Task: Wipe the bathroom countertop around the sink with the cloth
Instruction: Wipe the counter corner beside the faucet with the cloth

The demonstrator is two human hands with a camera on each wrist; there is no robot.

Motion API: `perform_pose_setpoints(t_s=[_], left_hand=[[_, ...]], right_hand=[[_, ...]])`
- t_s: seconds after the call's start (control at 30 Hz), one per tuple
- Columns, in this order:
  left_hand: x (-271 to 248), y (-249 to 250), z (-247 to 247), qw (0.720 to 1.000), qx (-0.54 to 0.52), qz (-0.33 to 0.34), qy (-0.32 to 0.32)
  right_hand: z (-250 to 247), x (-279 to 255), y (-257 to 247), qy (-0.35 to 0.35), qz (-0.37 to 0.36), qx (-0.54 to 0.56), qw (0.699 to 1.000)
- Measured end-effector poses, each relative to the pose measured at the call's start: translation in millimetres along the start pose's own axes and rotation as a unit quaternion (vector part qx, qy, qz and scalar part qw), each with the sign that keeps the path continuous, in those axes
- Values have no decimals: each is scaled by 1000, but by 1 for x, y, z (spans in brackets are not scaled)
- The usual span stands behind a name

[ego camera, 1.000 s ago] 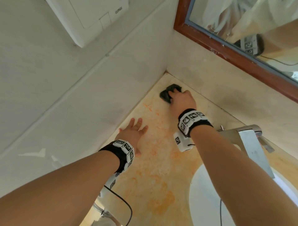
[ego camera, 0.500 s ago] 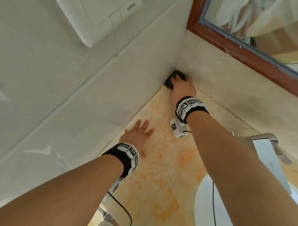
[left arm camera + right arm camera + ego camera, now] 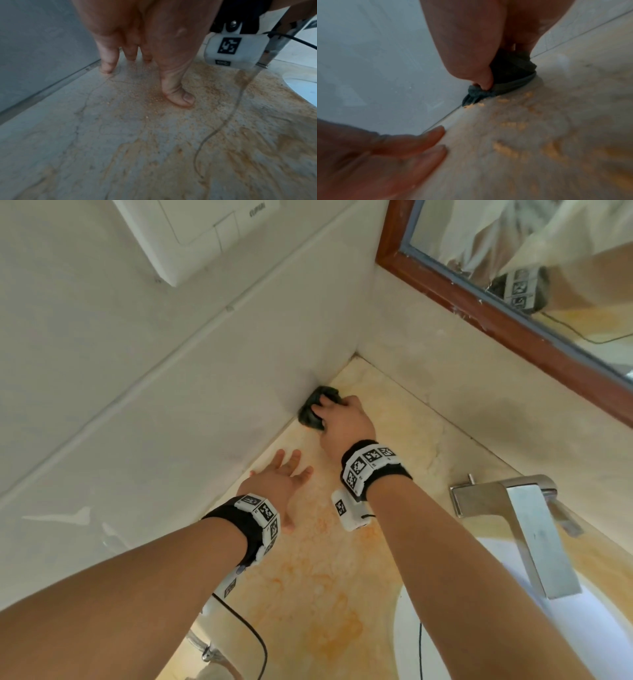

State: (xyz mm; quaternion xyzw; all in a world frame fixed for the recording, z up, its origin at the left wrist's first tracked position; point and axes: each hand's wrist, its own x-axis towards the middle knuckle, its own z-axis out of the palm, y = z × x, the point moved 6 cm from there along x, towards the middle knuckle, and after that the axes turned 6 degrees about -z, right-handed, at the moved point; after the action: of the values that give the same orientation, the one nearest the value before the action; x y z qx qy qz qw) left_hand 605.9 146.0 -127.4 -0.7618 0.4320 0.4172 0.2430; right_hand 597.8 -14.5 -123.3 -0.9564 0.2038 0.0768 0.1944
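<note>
Right hand (image 3: 346, 422) grips cloth (image 3: 313, 409) on countertop (image 3: 325, 577); sink (image 3: 582, 628) beside.

Cloth (image 3: 313, 409) on countertop (image 3: 308, 577) against wall; sink (image 3: 599, 628) right.

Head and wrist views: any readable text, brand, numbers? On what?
White wall panel: small brand word, too blurred to read.
Left wristband, right wristband: square code markers only, no words.
Wrist camera box: code marker plus a tiny label, unreadable.
</note>
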Motion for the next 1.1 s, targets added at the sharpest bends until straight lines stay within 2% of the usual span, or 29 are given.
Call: perform_pose_setpoints(t_s=[0.17,0.37,0.57,0.87,1.1], left_hand=[[0,-1,0,1000,-1,3,5],[6,-3,3,1000,6,7,15],[6,-1,4,1000,13,9,9],[6,-2,2,1000,5,12,12],[5,-4,3,1000,1,9,14]], right_hand=[[-8,16,19,1,17,0,1000],[-38,41,66,51,79,-16,995],[-36,42,64,23,115,-24,993],[-5,-20,0,0,35,-18,999],[-5,-5,10,-5,31,-36,999]])
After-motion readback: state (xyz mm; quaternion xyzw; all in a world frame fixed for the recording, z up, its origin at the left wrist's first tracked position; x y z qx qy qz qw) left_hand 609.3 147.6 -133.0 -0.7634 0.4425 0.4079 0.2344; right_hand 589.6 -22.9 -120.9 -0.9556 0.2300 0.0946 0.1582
